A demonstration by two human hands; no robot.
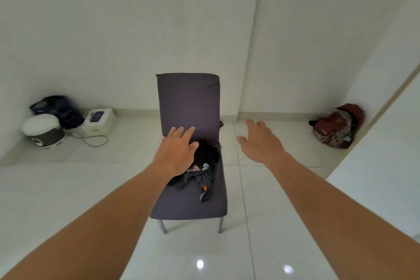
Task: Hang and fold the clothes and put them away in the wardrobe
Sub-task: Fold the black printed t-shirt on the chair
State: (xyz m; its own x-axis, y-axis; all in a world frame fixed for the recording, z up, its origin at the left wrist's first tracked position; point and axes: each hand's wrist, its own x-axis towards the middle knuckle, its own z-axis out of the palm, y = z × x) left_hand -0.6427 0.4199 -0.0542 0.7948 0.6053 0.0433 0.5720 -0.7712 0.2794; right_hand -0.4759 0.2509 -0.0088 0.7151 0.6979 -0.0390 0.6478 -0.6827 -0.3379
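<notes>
"Three things by the left wall, what are they?"
"A rice cooker with white lid and dark body (43, 130), behind it a dark blue bag (56, 108), and just beside them a white cardboard box (98, 120). All stand on the glossy white tile floor (68, 188)."
"And in the middle?"
"A chair with dark grey-purple fabric cover (188, 102). On its seat lies the crumpled heap of black and grey clothes with orange bits (205, 161). The left hand (176, 152) is over the heap's left part, fingers straight and a little apart, gripping nothing. If it touches the cloth, I cannot tell."
"The right hand?"
"The right hand (259, 141) is in the air, right of the chair, fingers spread, also holding nothing. Far right, a dark red patterned backpack (336, 127) leans in the corner."
</notes>
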